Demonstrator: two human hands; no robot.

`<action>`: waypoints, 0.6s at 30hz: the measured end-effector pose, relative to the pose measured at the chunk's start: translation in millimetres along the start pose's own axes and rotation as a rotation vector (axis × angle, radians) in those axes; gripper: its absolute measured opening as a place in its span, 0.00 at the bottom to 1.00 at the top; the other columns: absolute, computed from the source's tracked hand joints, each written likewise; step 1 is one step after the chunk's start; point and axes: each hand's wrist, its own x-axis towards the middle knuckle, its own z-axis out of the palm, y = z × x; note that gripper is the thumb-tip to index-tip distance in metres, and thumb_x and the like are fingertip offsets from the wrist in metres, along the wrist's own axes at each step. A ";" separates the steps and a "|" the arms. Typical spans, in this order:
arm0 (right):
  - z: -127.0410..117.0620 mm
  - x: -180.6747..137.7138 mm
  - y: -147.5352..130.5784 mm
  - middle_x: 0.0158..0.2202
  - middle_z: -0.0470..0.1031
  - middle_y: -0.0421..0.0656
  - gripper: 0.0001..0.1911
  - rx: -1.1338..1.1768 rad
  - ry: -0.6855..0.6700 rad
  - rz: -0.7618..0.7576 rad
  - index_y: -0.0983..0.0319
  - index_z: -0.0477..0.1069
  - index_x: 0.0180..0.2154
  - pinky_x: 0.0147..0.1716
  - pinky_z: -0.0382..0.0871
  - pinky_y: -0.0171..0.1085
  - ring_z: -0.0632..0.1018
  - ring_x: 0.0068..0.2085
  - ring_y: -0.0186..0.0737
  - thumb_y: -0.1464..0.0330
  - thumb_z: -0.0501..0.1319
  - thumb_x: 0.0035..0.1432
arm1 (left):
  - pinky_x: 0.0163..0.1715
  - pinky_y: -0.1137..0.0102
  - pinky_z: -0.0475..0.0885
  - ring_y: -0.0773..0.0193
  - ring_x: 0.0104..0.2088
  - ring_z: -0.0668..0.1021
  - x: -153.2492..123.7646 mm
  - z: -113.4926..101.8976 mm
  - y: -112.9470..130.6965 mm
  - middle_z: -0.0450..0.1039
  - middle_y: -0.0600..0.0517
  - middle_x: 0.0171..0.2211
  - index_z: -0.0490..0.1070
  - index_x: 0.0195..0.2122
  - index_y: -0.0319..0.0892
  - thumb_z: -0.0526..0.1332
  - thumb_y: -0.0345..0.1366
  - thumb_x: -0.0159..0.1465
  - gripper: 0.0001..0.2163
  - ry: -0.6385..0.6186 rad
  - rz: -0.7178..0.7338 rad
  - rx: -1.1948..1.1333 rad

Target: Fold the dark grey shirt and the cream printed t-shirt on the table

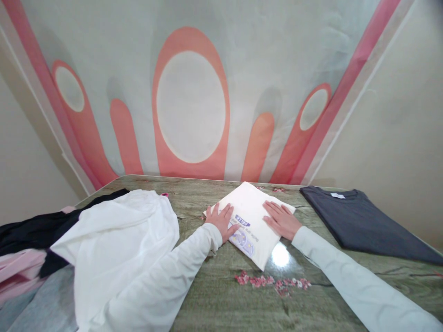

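Observation:
A white T-shirt (247,200) with a purple and dark blue print lies folded on the table, one corner pointing toward me. My left hand (222,222) rests flat on its left part, fingers spread, partly over the print. On its right part lies my right hand (282,220), palm down with the fingers stretched out. Neither hand grips anything. The cloth under both palms is hidden.
A folded dark grey T-shirt (363,223) lies at the right of the wood-patterned table (214,295). To the left is a loose pile with a white garment (128,240), a black garment (31,230), pink cloth (20,272) and grey cloth (51,304). A printed backdrop (238,60) hangs behind.

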 end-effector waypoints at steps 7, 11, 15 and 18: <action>4.5 -3.3 38.1 0.60 0.48 0.46 0.33 -0.117 0.063 0.340 0.64 0.50 0.57 0.55 0.37 0.53 0.48 0.60 0.46 0.52 0.37 0.57 | 0.51 0.46 0.45 0.44 0.58 0.48 0.9 -4.4 -0.7 0.46 0.53 0.60 0.47 0.59 0.48 0.41 0.56 0.58 0.30 -0.012 0.014 -0.021; 0.7 -19.4 36.9 0.60 0.49 0.50 0.33 -0.173 0.122 0.379 0.67 0.52 0.56 0.54 0.40 0.52 0.48 0.59 0.49 0.52 0.40 0.56 | 0.51 0.50 0.51 0.49 0.57 0.53 9.6 -10.8 -18.3 0.50 0.53 0.59 0.53 0.56 0.51 0.42 0.53 0.60 0.25 -0.074 -0.001 -0.068; -6.4 -28.8 32.5 0.57 0.55 0.53 0.32 -0.097 0.098 0.364 0.66 0.53 0.55 0.49 0.54 0.46 0.60 0.55 0.51 0.53 0.43 0.55 | 0.50 0.64 0.58 0.59 0.51 0.63 21.5 -12.6 -50.0 0.62 0.49 0.52 0.63 0.49 0.43 0.47 0.42 0.61 0.18 -0.021 -0.028 -0.105; -9.9 -26.0 41.8 0.52 0.62 0.58 0.34 -0.058 0.093 0.491 0.68 0.54 0.54 0.46 0.57 0.48 0.66 0.50 0.56 0.51 0.45 0.53 | 0.47 0.68 0.61 0.61 0.46 0.68 27.0 -11.8 -69.0 0.68 0.49 0.44 0.67 0.45 0.42 0.51 0.37 0.59 0.15 0.026 -0.043 -0.126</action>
